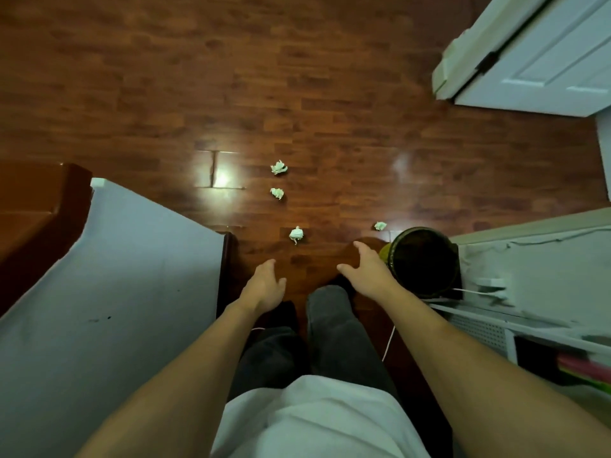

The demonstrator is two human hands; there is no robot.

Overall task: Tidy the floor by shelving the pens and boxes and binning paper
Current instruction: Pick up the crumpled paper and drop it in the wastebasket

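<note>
Wooden floor (297, 77) bears four crumpled white paper balls (296, 234).

On the floor (165, 94) ahead of us lie four paper balls: three in a near-far line (279, 167) (277, 193) (296, 234), the fourth (380, 225) to their right, just beside the bin (425, 262). A bed (115, 276) stands left, a door (545, 54) far right.
</note>
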